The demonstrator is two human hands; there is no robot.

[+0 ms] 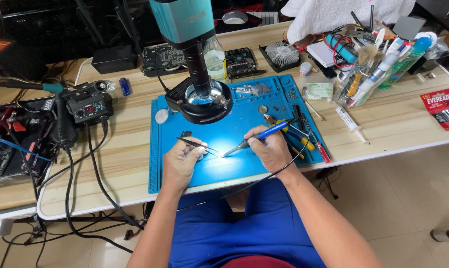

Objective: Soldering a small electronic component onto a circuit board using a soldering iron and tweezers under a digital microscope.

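My left hand (181, 161) pinches black tweezers (197, 145), whose tips point right toward a brightly lit spot on the blue work mat (244, 109). My right hand (268, 148) grips a blue-handled soldering iron (257, 136), its tip aimed left at the same bright spot, a little way from the tweezer tips. Any small part there is washed out by the glare. The iron's black cable loops off the mat's right side. A teal microscope with a ring light (199, 97) stands over the mat just behind both hands.
A soldering station (88, 106) with cables sits left on the wooden table (398, 119). Pliers and screwdrivers (304, 141) lie on the mat's right edge. Circuit boards (242, 62), a heatsink, a clear bottle, a tool holder (363, 79) and a battery pack (443, 108) crowd the back and right.
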